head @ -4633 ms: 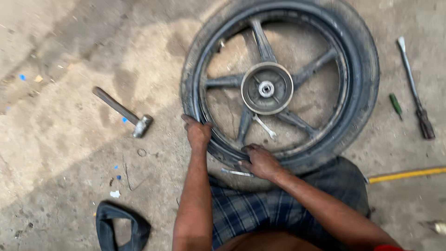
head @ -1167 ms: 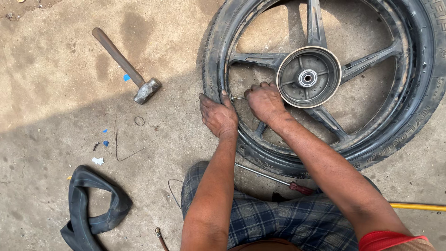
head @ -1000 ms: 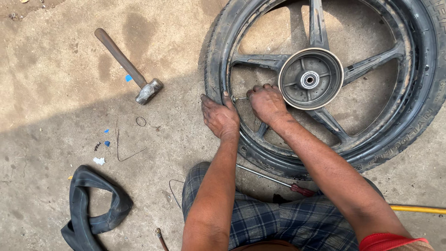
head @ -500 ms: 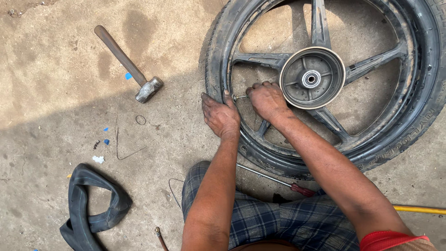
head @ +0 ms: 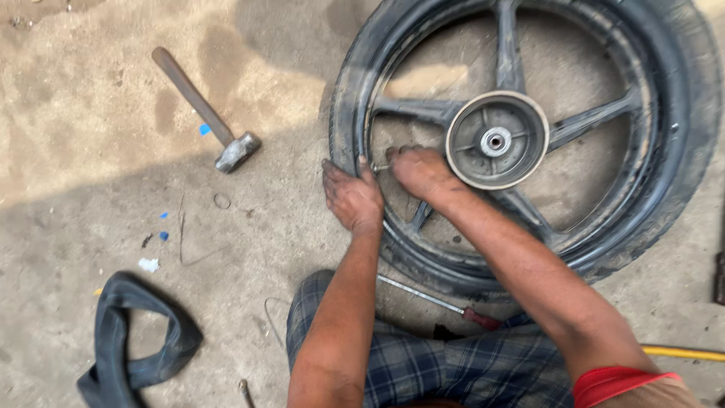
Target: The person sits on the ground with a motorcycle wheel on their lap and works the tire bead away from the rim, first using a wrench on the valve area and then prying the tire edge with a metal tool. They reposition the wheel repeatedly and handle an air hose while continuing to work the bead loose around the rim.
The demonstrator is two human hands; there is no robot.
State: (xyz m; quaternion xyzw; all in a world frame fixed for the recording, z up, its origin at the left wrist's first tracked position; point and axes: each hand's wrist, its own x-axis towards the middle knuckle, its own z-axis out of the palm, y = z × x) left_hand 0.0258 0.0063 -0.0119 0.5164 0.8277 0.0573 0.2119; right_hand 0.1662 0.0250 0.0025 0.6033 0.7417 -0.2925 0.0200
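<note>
- Rough concrete floor (head: 91,113), stained and half in shadow, carries everything in the head view; only this one view is given.
- Lying flat near the floor's upper right corner, a motorcycle wheel (head: 529,136) with black tyre (head: 680,181) shows its spokes and grey hub (head: 496,140) facing up, so the rim is reachable from above.
- Left hand (head: 351,198) presses palm-down, fingers spread, on the tyre's left sidewall, seemingly to push it away from the rim.
- Right hand (head: 423,172) is curled around a small metal stem (head: 380,167) at the rim's inner edge; the grip itself is partly hidden.
- A hammer (head: 208,113) lies well apart toward the upper left, a limp inner tube (head: 132,347) at the lower left corner.
- A long screwdriver (head: 438,302) rests beside the checked-cloth knee (head: 423,363), touching the tyre's near edge.
</note>
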